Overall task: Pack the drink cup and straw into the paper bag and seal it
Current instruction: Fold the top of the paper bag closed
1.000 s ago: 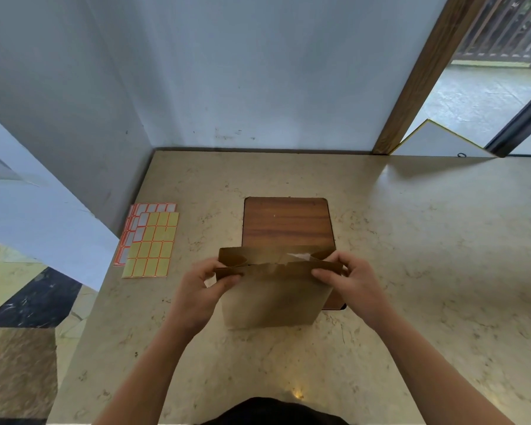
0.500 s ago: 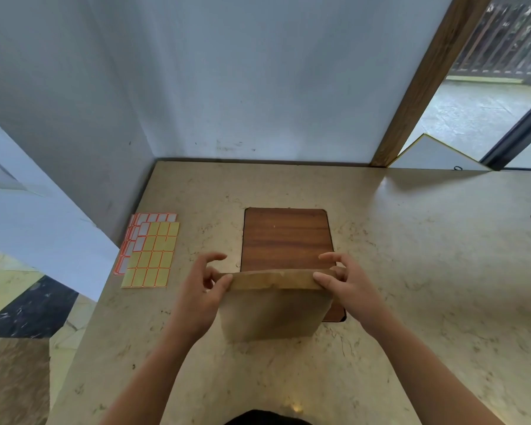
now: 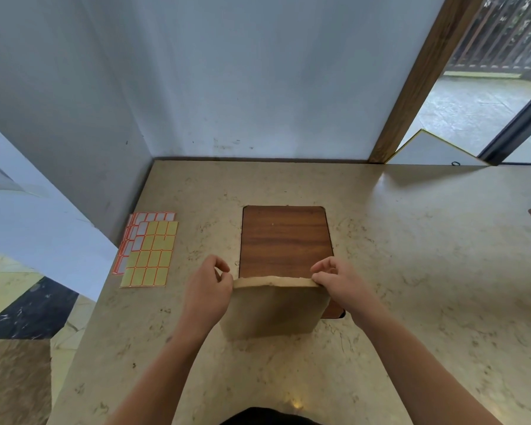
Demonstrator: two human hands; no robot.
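1. The paper bag point(image 3: 273, 308) stands upright on the marble counter point(image 3: 411, 271), overlapping a wooden board point(image 3: 285, 240).
2. The left hand point(image 3: 207, 289) and right hand point(image 3: 339, 282) pinch its folded top.
3. Label sheets point(image 3: 149, 250) lie by the grey wall point(image 3: 227, 72).

The paper bag point(image 3: 273, 308) stands on the counter point(image 3: 411, 271), before the wooden board point(image 3: 284, 240); label sheets point(image 3: 147, 250) lie left.
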